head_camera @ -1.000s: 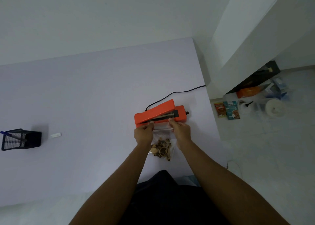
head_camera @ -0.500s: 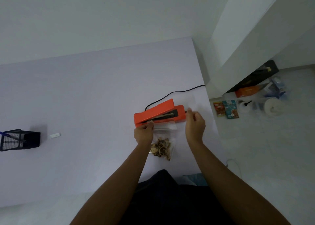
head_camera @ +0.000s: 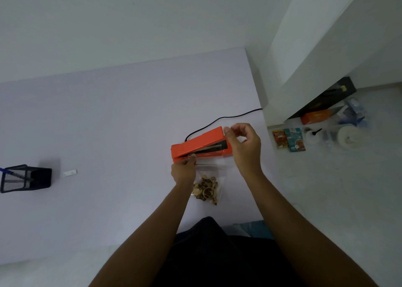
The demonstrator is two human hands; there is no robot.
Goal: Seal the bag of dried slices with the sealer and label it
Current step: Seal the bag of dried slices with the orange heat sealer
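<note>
Clear bag (head_camera: 210,179) of dried slices (head_camera: 206,190) flat on tabletop (head_camera: 121,117), mouth at raised orange sealer (head_camera: 199,144). Left hand (head_camera: 183,171) pinching bag's top edge. Right hand (head_camera: 244,144) hovering at lid end, fingers loosely curled, empty.

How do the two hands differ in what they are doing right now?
The left hand pinches the bag mouth at the sealer; the right hand holds nothing. The left hand sits low at the sealer's hinge end, the right hand raised by the lid's free end. Both are beside the sealer.
</note>
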